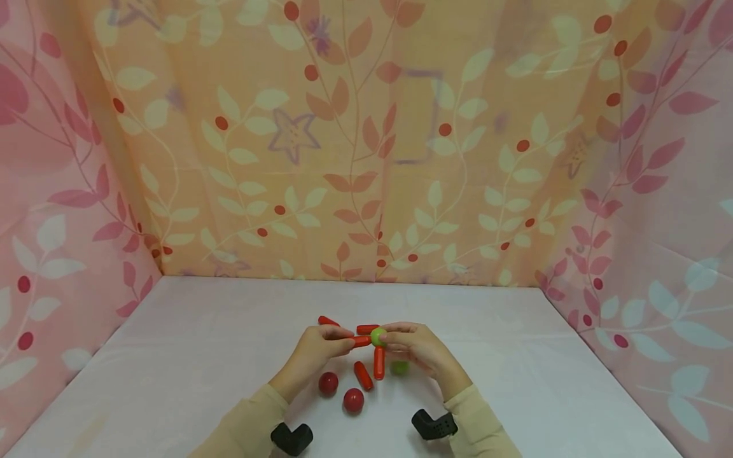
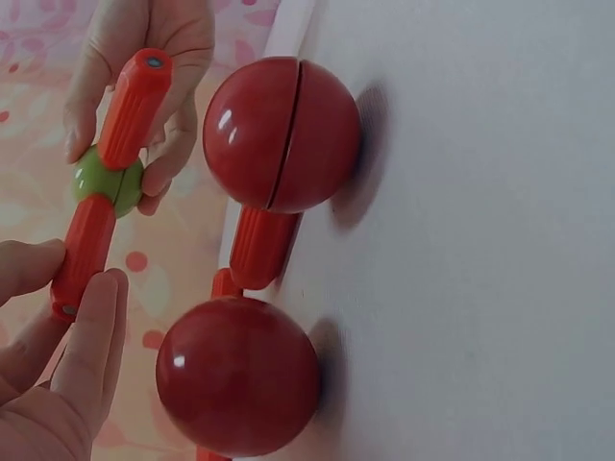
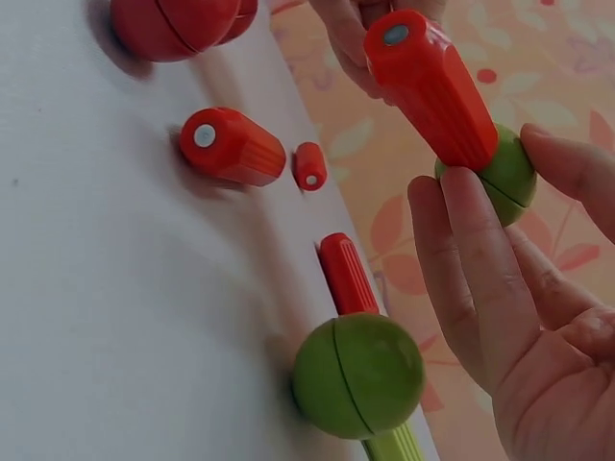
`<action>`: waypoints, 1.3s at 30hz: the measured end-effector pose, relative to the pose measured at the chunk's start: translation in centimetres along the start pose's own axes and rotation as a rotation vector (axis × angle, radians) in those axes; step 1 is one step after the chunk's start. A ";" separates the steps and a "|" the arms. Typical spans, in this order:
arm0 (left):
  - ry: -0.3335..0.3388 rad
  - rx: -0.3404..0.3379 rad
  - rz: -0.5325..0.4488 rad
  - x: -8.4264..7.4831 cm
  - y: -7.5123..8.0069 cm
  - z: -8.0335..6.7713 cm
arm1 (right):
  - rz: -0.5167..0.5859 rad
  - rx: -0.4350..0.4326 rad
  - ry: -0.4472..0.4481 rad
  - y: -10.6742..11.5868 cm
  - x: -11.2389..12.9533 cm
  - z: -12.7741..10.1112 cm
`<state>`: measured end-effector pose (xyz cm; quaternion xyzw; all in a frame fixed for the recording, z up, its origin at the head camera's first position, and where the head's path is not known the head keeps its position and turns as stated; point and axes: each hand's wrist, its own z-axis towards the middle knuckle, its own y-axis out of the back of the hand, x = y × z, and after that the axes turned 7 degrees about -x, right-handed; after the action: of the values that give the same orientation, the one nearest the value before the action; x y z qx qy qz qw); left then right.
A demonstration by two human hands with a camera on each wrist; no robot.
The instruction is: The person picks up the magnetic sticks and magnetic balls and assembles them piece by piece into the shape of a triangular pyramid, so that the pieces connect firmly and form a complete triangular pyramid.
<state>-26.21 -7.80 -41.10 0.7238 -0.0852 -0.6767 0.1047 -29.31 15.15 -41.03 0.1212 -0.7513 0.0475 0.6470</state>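
- So, left hand [image 1: 317, 348] pinches a red ribbed rod [image 2: 86, 245], fingers closed to rod width.
- Right hand [image 1: 422, 346] pinches a glossy green grooved ball [image 2: 104, 182] (second red rod [image 2: 135, 113] attached).
- All above white tabletop [image 1: 200, 356].

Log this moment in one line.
left hand: pinches red rod | right hand: holds green ball | second red rod: joined to ball | table: two red balls, another green ball, loose red rods

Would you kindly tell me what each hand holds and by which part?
The left hand pinches a red, ridged, plastic-looking rod toward its free end; the right hand holds the attached green, plastic-looking ball by its sides.
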 end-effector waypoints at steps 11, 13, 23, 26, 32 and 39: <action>-0.016 0.042 0.012 -0.3 -1.4 0.6 | -0.017 -0.072 -0.010 1.9 0.4 -0.7; -0.024 0.042 0.017 -0.4 -1.6 0.6 | -0.012 -0.098 -0.011 2.4 0.5 -0.9; -0.030 0.081 -0.009 -0.5 -3.1 0.2 | 0.011 -0.167 -0.022 5.1 0.4 -1.9; -0.042 0.088 -0.011 -0.3 -3.5 0.2 | 0.030 -0.163 -0.015 5.9 0.2 -2.1; -0.043 0.100 -0.014 -0.4 -4.4 0.2 | 0.036 -0.168 -0.022 7.1 -0.3 -2.4; -0.040 0.100 0.004 -0.5 -5.7 0.1 | 0.035 -0.179 -0.033 8.3 -0.6 -2.9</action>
<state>-26.42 -2.17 -42.13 0.7144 -0.1226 -0.6856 0.0681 -28.43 23.94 -40.42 0.0506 -0.7650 -0.0105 0.6420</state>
